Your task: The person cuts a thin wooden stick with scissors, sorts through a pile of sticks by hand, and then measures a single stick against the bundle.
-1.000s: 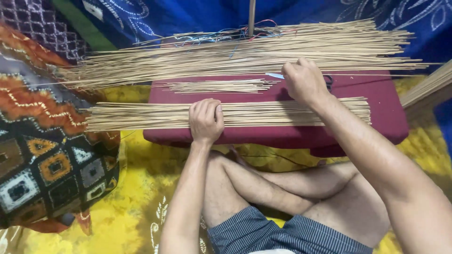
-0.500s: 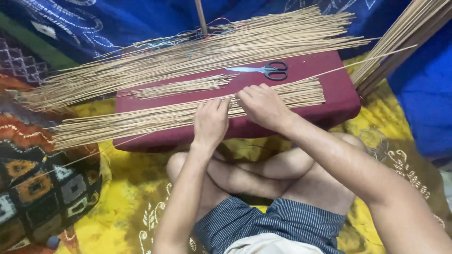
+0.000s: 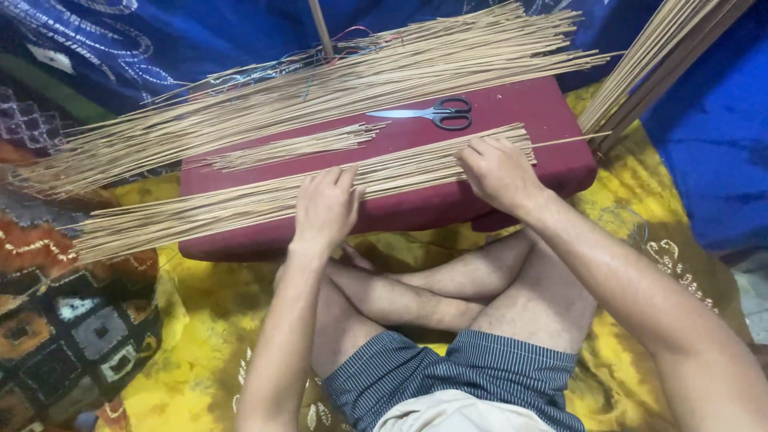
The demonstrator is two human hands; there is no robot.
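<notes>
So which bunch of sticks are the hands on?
Find the dark red cushion. Three lots of thin tan sticks lie across it; the near bundle, along the edge closest to the legs, lies under the left hand and right hand. The scissors lie farther back.

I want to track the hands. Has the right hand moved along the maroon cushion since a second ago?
Yes. The right hand left the cushion's far side by the scissors for the near stick bundle.
</notes>
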